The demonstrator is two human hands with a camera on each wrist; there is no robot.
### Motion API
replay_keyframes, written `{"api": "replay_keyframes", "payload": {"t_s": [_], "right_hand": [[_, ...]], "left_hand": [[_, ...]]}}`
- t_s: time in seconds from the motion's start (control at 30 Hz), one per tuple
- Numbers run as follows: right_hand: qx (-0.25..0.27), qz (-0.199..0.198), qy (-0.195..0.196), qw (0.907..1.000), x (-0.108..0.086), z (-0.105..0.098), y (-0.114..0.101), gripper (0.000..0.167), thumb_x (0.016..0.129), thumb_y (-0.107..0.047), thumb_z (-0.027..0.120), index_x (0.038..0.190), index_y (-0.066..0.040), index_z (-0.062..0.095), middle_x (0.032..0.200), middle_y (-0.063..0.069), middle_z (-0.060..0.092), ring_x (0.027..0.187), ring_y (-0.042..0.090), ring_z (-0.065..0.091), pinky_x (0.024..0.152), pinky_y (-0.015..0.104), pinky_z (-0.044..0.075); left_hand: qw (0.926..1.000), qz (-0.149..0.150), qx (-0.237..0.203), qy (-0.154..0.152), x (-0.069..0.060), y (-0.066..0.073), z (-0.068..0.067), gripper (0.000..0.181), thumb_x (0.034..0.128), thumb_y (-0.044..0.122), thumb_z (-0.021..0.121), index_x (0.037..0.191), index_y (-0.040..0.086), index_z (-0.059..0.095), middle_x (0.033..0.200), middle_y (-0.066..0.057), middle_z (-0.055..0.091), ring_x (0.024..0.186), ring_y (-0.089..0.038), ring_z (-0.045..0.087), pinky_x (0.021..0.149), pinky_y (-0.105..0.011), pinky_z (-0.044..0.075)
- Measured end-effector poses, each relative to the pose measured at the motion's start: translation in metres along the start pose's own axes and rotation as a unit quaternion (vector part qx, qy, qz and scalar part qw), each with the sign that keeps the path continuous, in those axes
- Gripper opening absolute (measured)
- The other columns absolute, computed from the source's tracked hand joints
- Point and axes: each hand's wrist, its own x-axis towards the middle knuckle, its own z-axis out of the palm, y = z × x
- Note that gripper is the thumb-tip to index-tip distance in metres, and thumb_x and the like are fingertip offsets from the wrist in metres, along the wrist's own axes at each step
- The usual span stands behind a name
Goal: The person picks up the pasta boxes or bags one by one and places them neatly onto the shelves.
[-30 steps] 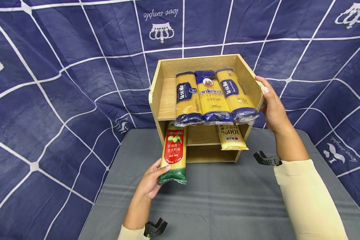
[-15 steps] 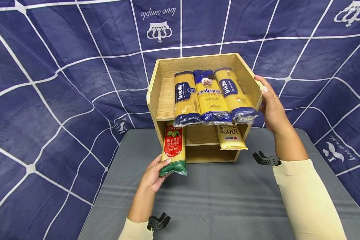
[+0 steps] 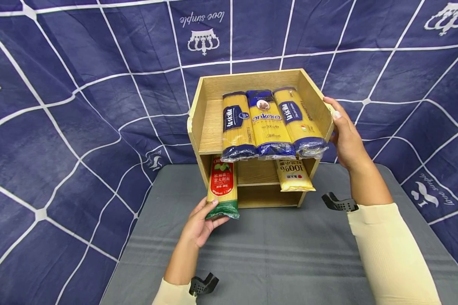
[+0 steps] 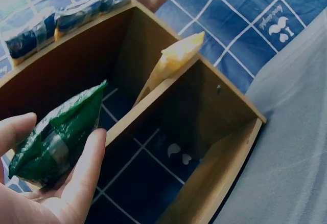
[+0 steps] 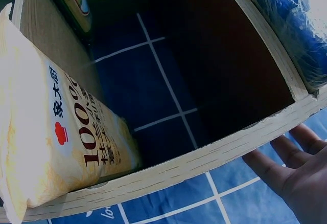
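Observation:
In the head view, my left hand (image 3: 200, 223) holds the green lower end of an Olivoilà spaghetti pack (image 3: 222, 182), thumb on one side and fingers beneath. The pack's far end is inside the left of the wooden shelf's (image 3: 204, 118) middle level, hidden under the board above. My left wrist view has the thumb and a finger either side of the pack's green end (image 4: 66, 132). On the right, my right hand (image 3: 345, 137) rests against the shelf's side panel. Its fingertips touch the panel's outer face in the right wrist view, fingers fairly straight.
Three spaghetti packs lie side by side on the top level, the ankara one (image 3: 269, 123) in the middle, ends overhanging the front. A yellow pasta pack (image 3: 294, 176) sticks out at the middle level's right. Grey cloth (image 3: 271, 245) covers the table; blue checked fabric (image 3: 137, 51) hangs behind.
My left hand has pushed the Olivoilà pack farther into the shelf, so less of it sticks out, and its fingers have spread somewhat under the end. My right hand stays at the side panel.

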Motion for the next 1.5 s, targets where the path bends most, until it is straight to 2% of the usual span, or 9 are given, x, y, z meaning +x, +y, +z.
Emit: {"api": "replay_keyframes", "payload": {"t_s": [0.1, 0.2, 0.4, 0.63, 0.97, 1.2, 1.33, 1.5], "right_hand": [[0.002, 0.0, -0.001, 1.0, 0.0, 0.0, 0.0, 0.047, 0.107, -0.037, 0.036, 0.152, -0.026, 0.044, 0.141, 0.003, 0.043, 0.116, 0.018, 0.051, 0.078, 0.022, 0.052], [0.003, 0.0, 0.0, 1.0, 0.0, 0.0, 0.0, 0.046, 0.107, -0.036, 0.036, 0.152, -0.027, 0.044, 0.142, 0.003, 0.042, 0.116, 0.018, 0.051, 0.079, 0.022, 0.052], [0.005, 0.0, 0.001, 1.0, 0.0, 0.0, 0.0, 0.046, 0.107, -0.036, 0.037, 0.151, -0.027, 0.045, 0.141, 0.002, 0.043, 0.115, 0.018, 0.051, 0.078, 0.022, 0.052], [0.004, 0.002, 0.0, 1.0, 0.0, 0.0, -0.001, 0.046, 0.107, -0.036, 0.036, 0.151, -0.027, 0.044, 0.142, 0.002, 0.042, 0.118, 0.019, 0.049, 0.08, 0.024, 0.05], [0.006, -0.002, -0.001, 1.0, 0.0, 0.0, 0.001, 0.046, 0.107, -0.036, 0.036, 0.152, -0.027, 0.044, 0.141, 0.002, 0.043, 0.116, 0.018, 0.051, 0.079, 0.022, 0.052], [0.0, 0.001, 0.0, 1.0, 0.0, 0.0, 0.001, 0.046, 0.107, -0.037, 0.036, 0.152, -0.027, 0.044, 0.144, 0.002, 0.042, 0.119, 0.019, 0.05, 0.081, 0.023, 0.051], [-0.003, 0.002, 0.002, 1.0, 0.0, 0.0, 0.0, 0.047, 0.107, -0.037, 0.036, 0.152, -0.027, 0.044, 0.144, 0.002, 0.041, 0.12, 0.02, 0.049, 0.081, 0.024, 0.051], [-0.002, 0.002, 0.005, 1.0, 0.0, 0.0, 0.0, 0.046, 0.107, -0.037, 0.036, 0.151, -0.027, 0.045, 0.143, 0.001, 0.042, 0.119, 0.019, 0.049, 0.08, 0.024, 0.051]], "left_hand": [[0.9997, -0.004, 0.008, -0.025, -0.007, -0.003, 0.001, 0.05, 0.1005, 0.005, 0.054, 0.147, 0.004, 0.036, 0.112, -0.004, 0.07, 0.099, -0.019, 0.072, 0.088, -0.043, 0.059], [0.9995, -0.001, 0.014, -0.029, -0.01, -0.006, 0.003, 0.05, 0.0989, 0.001, 0.055, 0.146, 0.002, 0.037, 0.11, -0.004, 0.071, 0.097, -0.018, 0.073, 0.087, -0.039, 0.06], [0.9998, 0.02, 0.006, -0.005, -0.008, -0.009, 0.006, 0.05, 0.0968, -0.005, 0.056, 0.144, -0.004, 0.039, 0.107, -0.004, 0.072, 0.094, -0.017, 0.074, 0.086, -0.034, 0.06], [0.9993, 0.027, -0.007, 0.025, -0.005, -0.01, 0.012, 0.045, 0.0971, -0.007, 0.054, 0.14, -0.003, 0.044, 0.107, -0.004, 0.071, 0.091, -0.015, 0.073, 0.085, -0.03, 0.06], [0.9985, 0.042, -0.008, 0.034, 0.007, -0.007, 0.015, 0.037, 0.0981, -0.006, 0.054, 0.134, -0.001, 0.046, 0.099, -0.002, 0.071, 0.086, -0.013, 0.073, 0.083, -0.029, 0.06], [0.9964, 0.049, -0.023, 0.065, 0.019, -0.005, 0.02, 0.037, 0.0983, -0.005, 0.054, 0.135, -0.002, 0.048, 0.094, -0.001, 0.068, 0.078, -0.012, 0.07, 0.082, -0.029, 0.06], [0.9945, 0.065, -0.03, 0.076, 0.027, -0.008, 0.021, 0.042, 0.0985, -0.003, 0.056, 0.139, -0.004, 0.047, 0.1, -0.001, 0.071, 0.088, -0.012, 0.072, 0.085, -0.028, 0.059], [0.9916, 0.084, -0.031, 0.093, 0.037, -0.012, 0.019, 0.042, 0.0969, -0.002, 0.06, 0.138, -0.004, 0.05, 0.104, -0.001, 0.073, 0.097, -0.012, 0.072, 0.09, -0.03, 0.058]]}}
